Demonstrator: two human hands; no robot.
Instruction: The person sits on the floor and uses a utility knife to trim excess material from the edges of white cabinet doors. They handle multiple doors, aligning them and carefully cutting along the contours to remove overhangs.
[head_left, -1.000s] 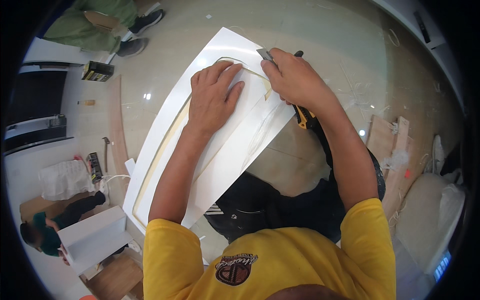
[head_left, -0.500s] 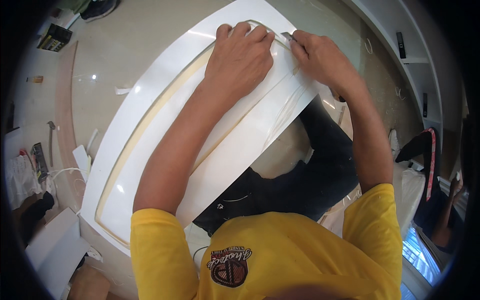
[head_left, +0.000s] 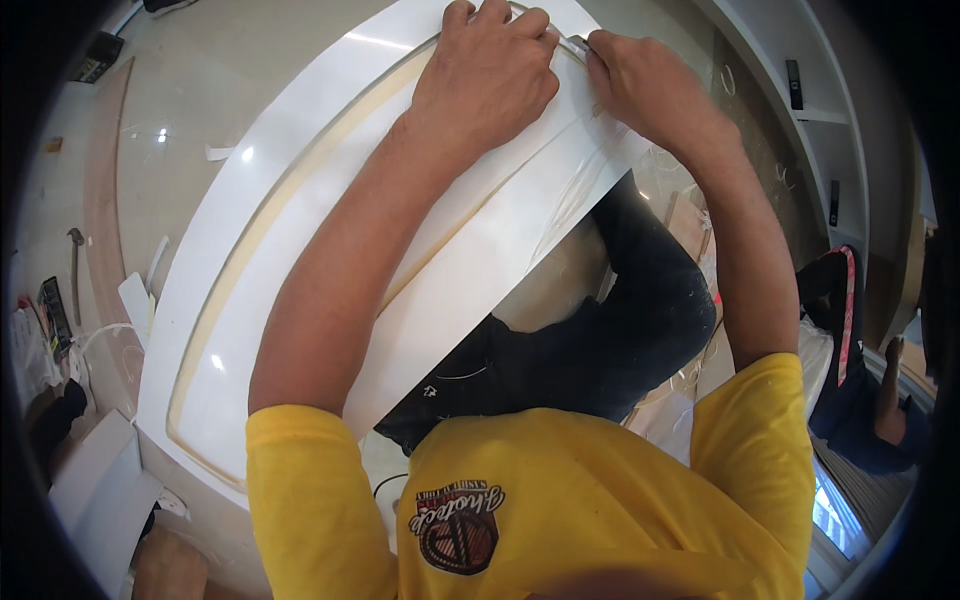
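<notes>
Head view: we're working over a white panel (head_left: pixel 455 305), stretching from 8 o'clock to 1, a pale groove (head_left: pixel 270 220) curving along its outer side. Our left hand (head_left: pixel 487 75) is resting on the panel at 12, fingers bent; we can't tell if it's gripping anything. Our right hand (head_left: pixel 650 90) is gripping a cutter (head_left: pixel 578 42) at 1, only the blade tip showing. Hammer (head_left: pixel 75 265) is lying at 9; another person (head_left: pixel 885 420) is showing near 4.
</notes>
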